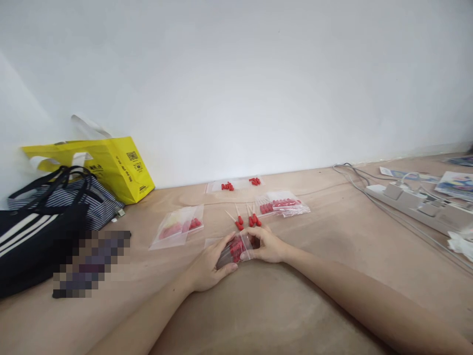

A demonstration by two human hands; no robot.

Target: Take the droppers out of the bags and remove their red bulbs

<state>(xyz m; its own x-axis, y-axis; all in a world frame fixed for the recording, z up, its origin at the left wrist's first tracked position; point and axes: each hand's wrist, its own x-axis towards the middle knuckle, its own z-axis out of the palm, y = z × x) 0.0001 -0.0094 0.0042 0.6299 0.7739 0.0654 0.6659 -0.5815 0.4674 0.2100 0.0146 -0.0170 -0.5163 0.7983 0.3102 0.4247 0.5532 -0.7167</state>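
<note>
A QR code (132,156) is showing on the yellow bag (117,170) — black lettering (123,173) is running nearby, but its characters are appearing too small to read.

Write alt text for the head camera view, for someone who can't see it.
A person's left hand and right hand hold a clear plastic bag of red pieces over a wooden surface. Just beyond lie red-tipped sticks, with more plastic bags around them. A yellow bag stands far left before a pale wall; a power strip lies at right.
</note>
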